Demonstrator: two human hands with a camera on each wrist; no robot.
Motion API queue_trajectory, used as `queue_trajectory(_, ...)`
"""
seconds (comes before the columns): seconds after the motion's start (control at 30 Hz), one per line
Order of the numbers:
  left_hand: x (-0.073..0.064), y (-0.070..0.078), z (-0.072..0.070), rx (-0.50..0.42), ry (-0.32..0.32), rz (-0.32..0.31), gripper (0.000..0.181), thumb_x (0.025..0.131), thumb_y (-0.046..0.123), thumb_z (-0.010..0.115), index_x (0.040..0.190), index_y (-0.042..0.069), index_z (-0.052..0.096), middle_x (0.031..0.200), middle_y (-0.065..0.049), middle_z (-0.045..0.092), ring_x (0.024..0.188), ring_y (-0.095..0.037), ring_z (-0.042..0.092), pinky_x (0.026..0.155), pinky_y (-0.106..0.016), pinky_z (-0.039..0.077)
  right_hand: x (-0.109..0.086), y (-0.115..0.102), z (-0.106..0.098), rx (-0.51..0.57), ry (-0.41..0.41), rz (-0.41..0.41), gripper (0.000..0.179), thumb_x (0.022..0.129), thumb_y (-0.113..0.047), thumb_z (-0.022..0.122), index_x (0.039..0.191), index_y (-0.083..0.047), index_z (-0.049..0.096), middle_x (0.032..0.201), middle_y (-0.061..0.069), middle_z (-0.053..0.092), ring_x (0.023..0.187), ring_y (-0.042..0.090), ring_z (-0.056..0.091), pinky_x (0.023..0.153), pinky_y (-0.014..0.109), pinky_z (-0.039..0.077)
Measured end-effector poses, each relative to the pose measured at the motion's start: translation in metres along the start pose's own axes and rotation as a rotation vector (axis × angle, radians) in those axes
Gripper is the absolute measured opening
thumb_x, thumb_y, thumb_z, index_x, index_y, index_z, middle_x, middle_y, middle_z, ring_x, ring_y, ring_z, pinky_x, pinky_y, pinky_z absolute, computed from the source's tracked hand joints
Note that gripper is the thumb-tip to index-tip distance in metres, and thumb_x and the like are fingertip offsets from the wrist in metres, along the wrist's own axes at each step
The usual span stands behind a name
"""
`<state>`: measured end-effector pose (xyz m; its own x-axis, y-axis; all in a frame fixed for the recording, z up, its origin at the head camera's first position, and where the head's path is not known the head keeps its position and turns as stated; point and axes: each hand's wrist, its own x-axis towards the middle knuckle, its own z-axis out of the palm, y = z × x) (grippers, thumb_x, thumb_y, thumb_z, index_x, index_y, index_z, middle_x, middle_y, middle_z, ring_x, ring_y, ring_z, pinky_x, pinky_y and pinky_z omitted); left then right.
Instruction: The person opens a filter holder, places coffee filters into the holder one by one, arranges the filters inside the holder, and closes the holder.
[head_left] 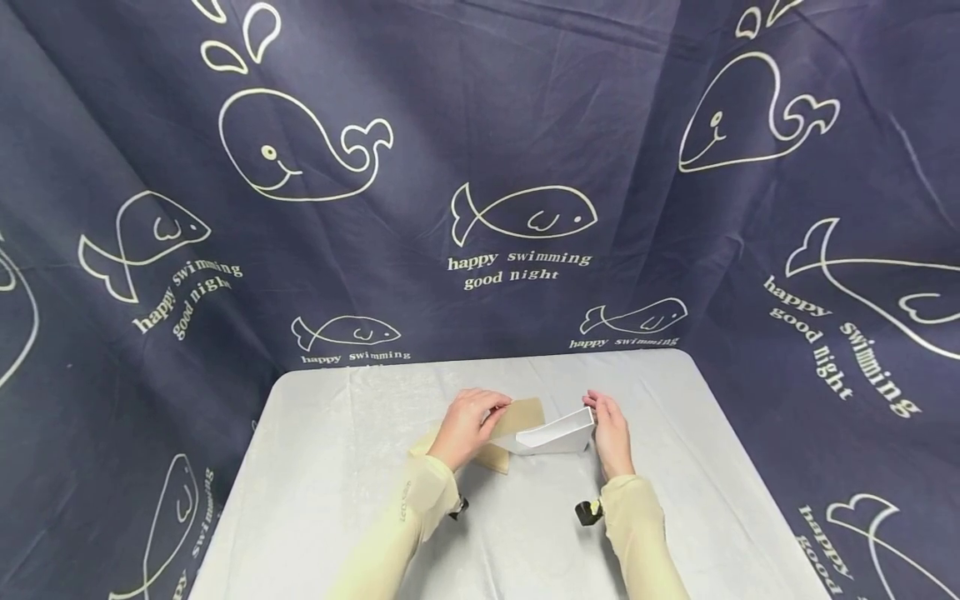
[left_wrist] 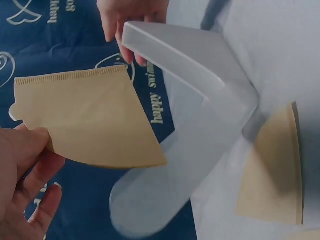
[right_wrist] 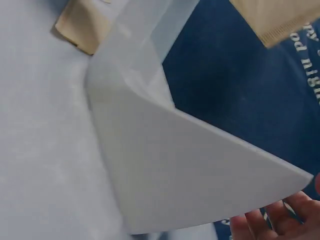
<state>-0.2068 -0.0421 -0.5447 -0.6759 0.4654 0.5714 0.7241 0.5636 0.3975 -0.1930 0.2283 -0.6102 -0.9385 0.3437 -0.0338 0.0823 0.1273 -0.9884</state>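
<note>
At lower centre of the head view, our left hand [head_left: 467, 423] pinches a tan coffee filter [head_left: 522, 416]; our right hand [head_left: 612, 433], fingers loosely extended, touches the white holder [head_left: 561, 438] at its right end.

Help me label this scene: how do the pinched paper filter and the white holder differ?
The paper filter is tan; the holder is white and partly translucent. The filter looks flat; the holder has raised walls. The filter is smaller than the holder. Both look unprinted.

surface [head_left: 705, 471]: white, rounded far corners (faintly creased) | white holder [head_left: 561, 443]: on it | brown filters [left_wrist: 274, 177]: left of holder
</note>
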Motion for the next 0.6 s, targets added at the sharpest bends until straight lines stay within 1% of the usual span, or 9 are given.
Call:
queue_trajectory(0.07,0.004,0.003,0.007,0.003,-0.008,0.025,0.012,0.095,0.011,0.074,0.106,0.014,0.078,0.104,0.004,0.079,0.096,-0.013,0.073,0.092,-0.034,0.053,0.001,0.007,0.0,0.014,-0.028,0.045,0.053,0.114,-0.034,0.031,0.143,0.002,0.056,0.142,0.026,0.06,0.126,0.02,0.057,0.101,0.012,0.038)
queue_trajectory(0.17,0.009,0.007,0.018,0.016,-0.01,0.058,0.012,0.095,0.011,0.074,0.106,0.015,0.078,0.103,0.004,0.08,0.092,-0.012,0.071,0.088,-0.033,0.053,0.0,0.015,0.002,0.021,-0.04,0.078,0.052,0.114,-0.036,0.032,0.138,0.0,0.061,0.141,0.024,0.062,0.121,0.011,0.058,0.103,0.015,0.038)
queue_trajectory(0.27,0.013,0.01,0.03,0.041,0.002,0.077,0.012,0.094,0.01,0.074,0.105,0.016,0.078,0.1,0.005,0.08,0.086,-0.013,0.068,0.082,-0.032,0.052,0.0,0.019,0.004,0.035,-0.045,0.078,0.054,0.114,-0.038,0.032,0.136,0.001,0.062,0.14,0.024,0.062,0.113,0.003,0.058,0.103,0.018,0.039)
queue_trajectory(0.33,0.015,0.013,0.037,0.057,0.006,0.085,0.012,0.094,0.011,0.074,0.104,0.016,0.078,0.099,0.006,0.08,0.084,-0.013,0.066,0.079,-0.031,0.051,-0.001,0.02,0.006,0.042,-0.039,0.075,0.056,0.114,-0.039,0.031,0.136,0.002,0.062,0.139,0.025,0.062,0.11,0.003,0.058,0.101,0.019,0.041)
queue_trajectory(0.4,0.016,0.015,0.044,0.081,-0.002,0.09,0.011,0.095,0.012,0.074,0.105,0.018,0.077,0.1,0.007,0.08,0.083,-0.012,0.065,0.079,-0.03,0.051,-0.001,0.02,0.008,0.035,-0.026,0.069,0.059,0.114,-0.041,0.029,0.135,0.003,0.062,0.138,0.026,0.062,0.112,0.007,0.059,0.102,0.021,0.041)
queue_trajectory(0.43,0.017,0.015,0.047,0.09,-0.007,0.091,0.011,0.096,0.013,0.073,0.105,0.018,0.077,0.1,0.008,0.08,0.082,-0.012,0.065,0.079,-0.03,0.051,-0.001,0.021,0.008,0.027,-0.026,0.066,0.06,0.114,-0.041,0.028,0.135,0.003,0.062,0.139,0.026,0.062,0.116,0.011,0.058,0.103,0.022,0.04)
queue_trajectory(0.53,0.019,0.018,0.056,0.121,-0.014,0.086,0.011,0.095,0.014,0.074,0.105,0.019,0.077,0.101,0.009,0.08,0.082,-0.01,0.066,0.079,-0.027,0.052,-0.002,0.021,0.01,0.016,-0.021,0.062,0.06,0.114,-0.041,0.027,0.138,0.004,0.059,0.141,0.027,0.059,0.129,0.027,0.056,0.112,0.032,0.038)
queue_trajectory(0.6,0.02,0.021,0.061,0.135,-0.016,0.08,0.011,0.094,0.014,0.074,0.104,0.019,0.077,0.099,0.009,0.08,0.082,-0.01,0.066,0.078,-0.026,0.052,-0.001,0.02,0.009,0.003,-0.022,0.046,0.059,0.114,-0.039,0.026,0.14,0.004,0.057,0.142,0.028,0.057,0.135,0.034,0.051,0.118,0.04,0.033)
